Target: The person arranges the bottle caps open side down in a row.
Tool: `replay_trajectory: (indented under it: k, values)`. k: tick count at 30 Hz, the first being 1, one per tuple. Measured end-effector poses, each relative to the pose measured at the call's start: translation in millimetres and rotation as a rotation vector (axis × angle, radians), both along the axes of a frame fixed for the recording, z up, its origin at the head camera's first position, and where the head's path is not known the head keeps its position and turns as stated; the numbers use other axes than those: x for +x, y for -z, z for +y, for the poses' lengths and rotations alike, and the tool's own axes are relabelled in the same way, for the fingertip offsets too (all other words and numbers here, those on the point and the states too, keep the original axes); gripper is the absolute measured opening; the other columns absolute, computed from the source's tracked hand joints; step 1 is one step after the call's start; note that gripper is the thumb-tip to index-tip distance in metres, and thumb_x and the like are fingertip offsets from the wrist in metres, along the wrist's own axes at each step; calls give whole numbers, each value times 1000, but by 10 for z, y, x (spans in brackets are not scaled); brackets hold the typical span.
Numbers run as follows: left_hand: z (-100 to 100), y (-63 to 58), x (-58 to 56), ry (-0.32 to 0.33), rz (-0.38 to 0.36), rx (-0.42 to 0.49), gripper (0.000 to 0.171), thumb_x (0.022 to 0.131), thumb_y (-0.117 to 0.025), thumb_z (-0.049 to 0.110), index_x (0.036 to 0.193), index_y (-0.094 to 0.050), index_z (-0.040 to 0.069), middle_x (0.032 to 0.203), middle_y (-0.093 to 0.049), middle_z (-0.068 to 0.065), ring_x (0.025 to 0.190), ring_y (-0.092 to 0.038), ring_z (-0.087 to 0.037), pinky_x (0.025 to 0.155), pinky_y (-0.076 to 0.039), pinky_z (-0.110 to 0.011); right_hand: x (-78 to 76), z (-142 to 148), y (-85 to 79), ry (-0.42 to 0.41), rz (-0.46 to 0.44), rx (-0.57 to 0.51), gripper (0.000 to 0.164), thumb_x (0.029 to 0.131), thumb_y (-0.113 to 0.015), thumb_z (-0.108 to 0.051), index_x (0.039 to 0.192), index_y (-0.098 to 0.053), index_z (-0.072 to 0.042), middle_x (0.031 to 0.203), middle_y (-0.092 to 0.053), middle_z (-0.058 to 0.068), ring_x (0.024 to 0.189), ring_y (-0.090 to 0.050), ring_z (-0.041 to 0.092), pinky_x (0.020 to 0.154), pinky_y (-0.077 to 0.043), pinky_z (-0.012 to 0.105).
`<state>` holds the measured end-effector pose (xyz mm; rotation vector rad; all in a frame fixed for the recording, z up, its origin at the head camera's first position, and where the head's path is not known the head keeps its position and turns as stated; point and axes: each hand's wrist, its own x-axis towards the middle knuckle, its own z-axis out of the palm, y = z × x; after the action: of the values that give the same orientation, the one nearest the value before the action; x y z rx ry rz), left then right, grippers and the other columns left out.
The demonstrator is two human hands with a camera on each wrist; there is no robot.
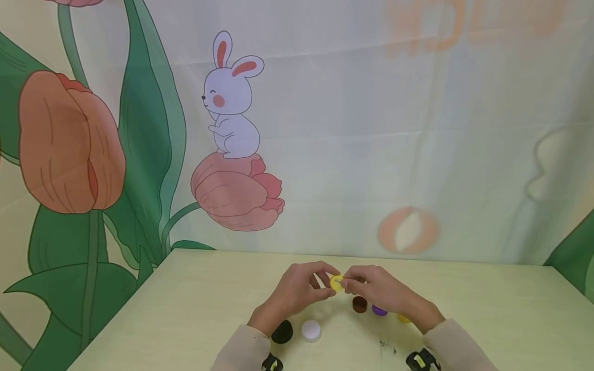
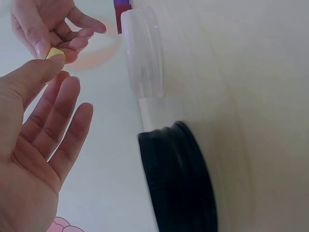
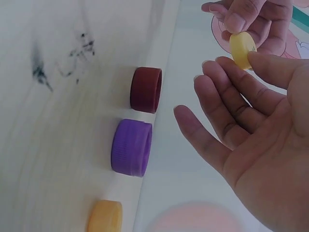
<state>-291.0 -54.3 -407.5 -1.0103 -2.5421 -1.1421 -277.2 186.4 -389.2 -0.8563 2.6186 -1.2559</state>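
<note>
Held up over the table between both hands is a small yellow bottle cap (image 1: 336, 283). My left hand (image 1: 299, 288) pinches one side of it with thumb and finger. From the other side my right hand (image 1: 380, 292) pinches the same cap. In the right wrist view, the yellow cap (image 3: 242, 50) shows its rim, and the right hand's (image 3: 256, 121) other fingers are spread. A brown cap (image 1: 359, 304), a purple cap (image 1: 379, 310) and an orange-yellow cap (image 1: 404, 319) lie below the right hand. Near the left forearm are a black cap (image 1: 282, 332) and a white cap (image 1: 311, 330).
The pale wooden table (image 1: 185, 309) carries dark smudges (image 1: 386, 347) near its front. Behind it hangs a cloth backdrop (image 1: 334, 154) printed with tulips and a rabbit. Dark straps sit at both wrists.
</note>
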Motion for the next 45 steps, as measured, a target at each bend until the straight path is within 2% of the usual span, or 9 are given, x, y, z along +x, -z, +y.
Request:
replay_trajectory:
  k: [8,14,22,30,37,39,41,45]
  values:
    - [-2,-18,3,-30,13,-15,26,89,-88,12,113,-78,14,86,-74,8,72,-66,-2,67,-53,-22,21,-17,-43,9,12,-7,22,107,-66,-30,119,-72,-13,104,-73,4,99,-68,30,85,-52,46]
    - [-7,-38,2,-57,-4,-28,25,89,-89,19,112,-81,15,90,-76,8,77,-67,-4,71,-54,-24,14,-24,-46,-8,21,-5,26,103,-72,-25,122,-70,-7,97,-72,6,87,-70,28,80,-54,42]
    - [-11,-39,-4,-57,31,-45,22,86,-91,22,106,-82,17,96,-77,10,80,-66,-2,72,-51,-24,23,-37,-31,-16,32,-34,21,100,-76,-21,116,-70,-9,93,-71,6,74,-70,28,73,-53,34]
    - [-12,-48,12,-10,-31,-51,22,89,-88,17,110,-82,16,99,-77,10,82,-66,-1,74,-52,-24,28,-38,-22,-8,45,-26,17,97,-80,-20,109,-71,-12,90,-70,0,73,-70,29,73,-54,32]
    - [-8,-46,39,16,-65,-44,20,89,-86,13,109,-83,18,96,-77,11,82,-65,-1,74,-52,-24,55,-10,1,-6,27,-17,18,97,-80,-23,109,-71,-13,91,-71,3,74,-71,30,70,-54,31]
    - [-3,-41,50,18,-78,-49,20,89,-86,13,108,-83,19,94,-76,11,83,-65,-1,74,-52,-24,72,4,17,-13,15,-22,17,97,-80,-23,109,-71,-13,91,-72,6,74,-71,30,65,-54,31]
    - [5,-38,69,19,-92,-64,19,89,-87,14,107,-83,19,93,-76,12,84,-66,-2,75,-52,-24,90,21,39,-25,23,-17,16,97,-80,-22,108,-71,-15,90,-72,4,75,-71,27,64,-54,30]
    - [31,-43,123,11,-123,-112,17,88,-89,17,104,-83,21,92,-74,16,84,-66,-2,76,-52,-23,124,54,86,-55,76,6,12,97,-80,-21,106,-72,-18,88,-70,-6,79,-67,15,67,-53,28]
